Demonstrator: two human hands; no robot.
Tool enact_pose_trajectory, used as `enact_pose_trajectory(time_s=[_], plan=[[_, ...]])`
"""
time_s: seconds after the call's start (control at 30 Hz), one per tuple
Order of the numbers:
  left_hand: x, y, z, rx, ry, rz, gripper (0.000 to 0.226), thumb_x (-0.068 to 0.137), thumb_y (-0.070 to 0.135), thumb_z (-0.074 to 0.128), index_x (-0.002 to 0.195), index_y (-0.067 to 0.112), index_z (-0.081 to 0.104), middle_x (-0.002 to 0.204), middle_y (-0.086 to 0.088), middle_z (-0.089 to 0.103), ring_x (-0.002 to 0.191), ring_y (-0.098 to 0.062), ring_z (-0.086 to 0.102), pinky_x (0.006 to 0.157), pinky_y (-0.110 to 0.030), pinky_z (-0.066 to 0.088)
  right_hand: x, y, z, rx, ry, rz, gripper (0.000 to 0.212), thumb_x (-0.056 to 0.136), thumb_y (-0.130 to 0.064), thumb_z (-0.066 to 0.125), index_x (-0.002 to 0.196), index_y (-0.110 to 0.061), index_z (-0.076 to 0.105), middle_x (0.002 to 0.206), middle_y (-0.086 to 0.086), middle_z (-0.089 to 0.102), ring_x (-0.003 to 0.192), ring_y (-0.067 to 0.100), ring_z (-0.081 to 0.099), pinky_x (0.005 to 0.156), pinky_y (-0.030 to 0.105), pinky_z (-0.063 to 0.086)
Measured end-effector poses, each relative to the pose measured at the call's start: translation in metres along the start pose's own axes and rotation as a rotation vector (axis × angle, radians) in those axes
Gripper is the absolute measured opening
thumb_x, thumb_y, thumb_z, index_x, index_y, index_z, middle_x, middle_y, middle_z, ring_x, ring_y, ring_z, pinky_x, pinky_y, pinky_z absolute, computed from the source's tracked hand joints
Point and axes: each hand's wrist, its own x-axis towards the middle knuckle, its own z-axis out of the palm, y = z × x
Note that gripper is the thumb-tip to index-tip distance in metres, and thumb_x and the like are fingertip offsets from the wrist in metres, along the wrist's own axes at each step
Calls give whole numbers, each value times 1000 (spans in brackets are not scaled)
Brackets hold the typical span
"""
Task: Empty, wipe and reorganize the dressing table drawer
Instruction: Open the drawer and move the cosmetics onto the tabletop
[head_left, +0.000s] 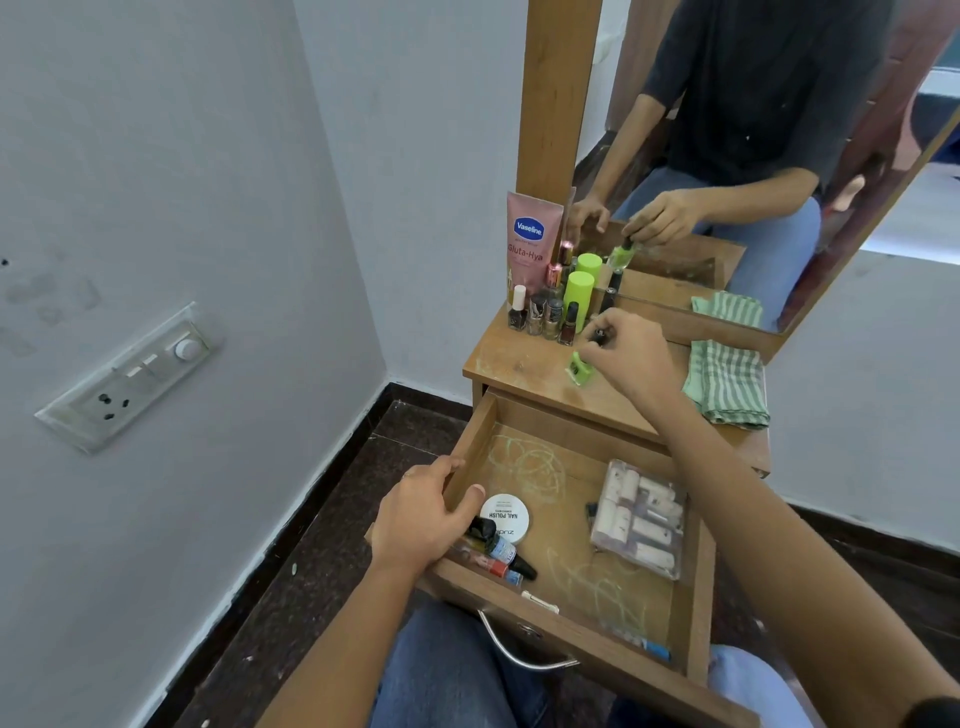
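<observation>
the right hand (631, 343) pinches the dark cap of a green nail polish bottle (579, 366), which is tilted, its base seemingly just touching the table top (509, 364) near the row of bottles (543, 317). the left hand (423, 514) grips the left wall of the open drawer (691, 597). inside, small bottles (501, 553) lie on their sides, slanting toward the front wall, just beside the left thumb, so that hand is nearer. a clear pouch (641, 519) lies by the right wall.

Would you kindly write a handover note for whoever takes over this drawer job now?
Left hand grips the left wall of the drawer. Right hand pinches the cap of the green nail polish bottle at the tabletop.
Done: Vaseline tube, several polish bottles on the tabletop.
Left: round white tin, dropper bottle, clear pouch lie in drawer; wipe with striped cloth, reorganize.
</observation>
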Motion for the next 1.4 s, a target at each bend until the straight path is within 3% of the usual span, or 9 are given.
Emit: enact_pose_trajectory(time_s=[0.17,0.33,0.43,0.57,0.7,1.1,1.23,1.33,1.4], plan=[[0,0,0,-2,3,5,50,89,57,54,133,33,54,122,5,62,104,-12,61,81,-26,46,15,10,7,78,-84,6,16,80,-3,65,88,-16,63,85,1,61,63,5,49,54,14,36],[0,0,-1,2,-1,6,51,89,58,53,133,33,53,120,5,62,98,-11,61,76,-26,44,9,26,29,86,-51,5,21,82,-4,67,101,-14,63,95,3,64,77,14,54,68,23,42],[0,0,-1,4,1,8,51,89,57,54,134,33,53,121,5,62,99,-12,62,76,-26,44,3,35,42,105,53,25,24,87,-9,65,111,-13,62,97,-2,61,82,12,55,70,22,41],[1,-1,0,3,5,14,50,89,57,54,133,33,54,120,5,63,102,-12,62,78,-26,46,12,42,55,149,209,1,22,86,-7,66,108,-12,64,99,4,64,87,15,58,77,27,49],[1,-1,0,0,8,17,50,89,58,54,133,33,54,119,5,63,101,-12,62,81,-28,50,28,48,67,219,289,92,30,83,-2,66,112,-9,64,105,8,63,94,20,60,88,34,52],[1,-3,1,1,10,22,50,88,59,53,131,33,54,116,6,64,97,-10,62,82,-32,54,39,56,79,328,317,179,31,81,-1,69,109,-11,61,103,5,63,91,16,61,84,35,55],[1,-1,-1,-4,-4,9,52,87,60,51,131,34,55,117,4,64,98,-13,63,82,-33,53,25,50,74,274,353,194,31,85,-1,62,114,-11,56,113,6,56,95,11,53,82,24,48],[0,1,-2,1,-4,-3,49,88,57,54,131,33,56,119,3,64,101,-16,63,83,-33,51,-4,46,75,190,424,53,23,87,1,54,109,-6,58,107,8,55,88,9,46,73,20,40],[0,1,-2,-3,2,3,49,88,56,55,131,32,56,119,3,64,101,-16,63,83,-33,51,-32,49,81,188,355,-146,20,86,2,55,104,-5,61,96,3,55,83,7,47,72,18,40]])
